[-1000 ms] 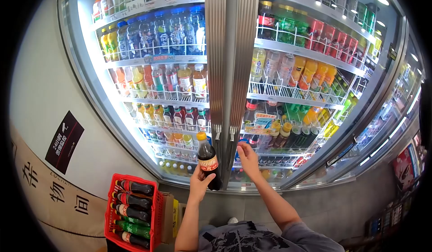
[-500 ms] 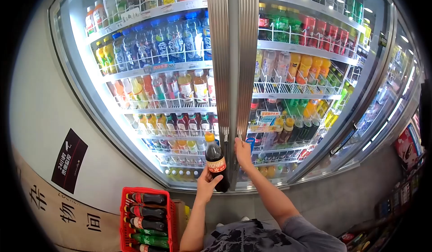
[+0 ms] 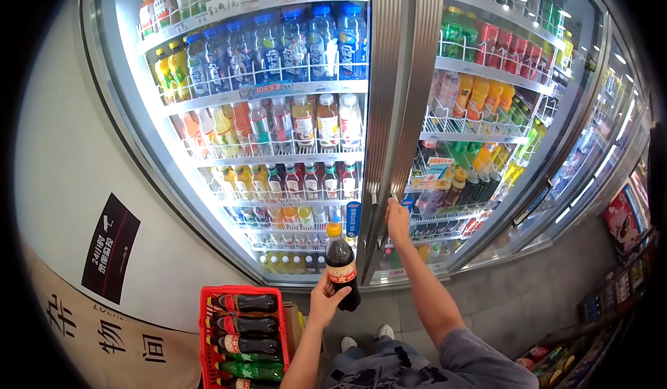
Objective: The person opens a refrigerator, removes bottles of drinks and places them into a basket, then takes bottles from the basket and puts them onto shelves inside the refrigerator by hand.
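Note:
A cola bottle [image 3: 341, 255] with a yellow cap and a red-and-cream label stands nearly upright in my left hand [image 3: 324, 304], fingers and thumb wrapped round its lower part. In front of me is a glass-door drinks fridge. My right hand [image 3: 397, 222] is closed on the lower end of the ribbed metal door handle [image 3: 415, 76] of the right-hand door. Beside it runs the matching left door handle [image 3: 381, 104], which neither hand touches. Behind the glass, shelves hold rows of bottles and cans.
At lower left a red basket [image 3: 206, 326] holds several dark cola bottles and green bottles, with a cardboard box [image 3: 295, 326] beside it. A black sign [image 3: 110, 250] is on the wall at left. Shelves of packaged goods [image 3: 611, 298] stand at the right edge.
The view has shifted, so the fridge and basket sit further right. The right-hand door handle leans more than before, with my right hand still on it. My left hand keeps the cola bottle.

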The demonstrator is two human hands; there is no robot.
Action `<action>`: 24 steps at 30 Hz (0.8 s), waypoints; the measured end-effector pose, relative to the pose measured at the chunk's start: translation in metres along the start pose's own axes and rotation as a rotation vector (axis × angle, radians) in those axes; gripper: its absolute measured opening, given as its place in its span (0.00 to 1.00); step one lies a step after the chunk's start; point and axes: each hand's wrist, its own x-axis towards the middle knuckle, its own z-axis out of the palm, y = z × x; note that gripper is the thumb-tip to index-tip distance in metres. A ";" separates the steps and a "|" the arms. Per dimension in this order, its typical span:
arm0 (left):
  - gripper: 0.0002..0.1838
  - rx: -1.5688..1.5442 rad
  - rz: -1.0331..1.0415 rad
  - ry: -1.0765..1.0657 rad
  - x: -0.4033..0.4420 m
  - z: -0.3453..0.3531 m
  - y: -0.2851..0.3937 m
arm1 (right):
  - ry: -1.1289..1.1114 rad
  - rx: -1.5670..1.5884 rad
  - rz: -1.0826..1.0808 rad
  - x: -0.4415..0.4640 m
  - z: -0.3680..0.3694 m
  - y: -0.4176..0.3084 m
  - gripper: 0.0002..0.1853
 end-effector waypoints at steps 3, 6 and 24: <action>0.41 -0.005 -0.060 -0.003 -0.005 -0.008 -0.003 | -0.029 0.046 0.017 -0.006 -0.002 -0.007 0.24; 0.42 -0.010 -0.091 -0.011 -0.003 -0.012 0.003 | 0.004 0.035 0.005 -0.007 0.001 -0.007 0.24; 0.41 -0.046 -0.011 -0.045 0.052 -0.002 0.008 | 0.087 -0.021 -0.131 0.010 0.006 0.011 0.27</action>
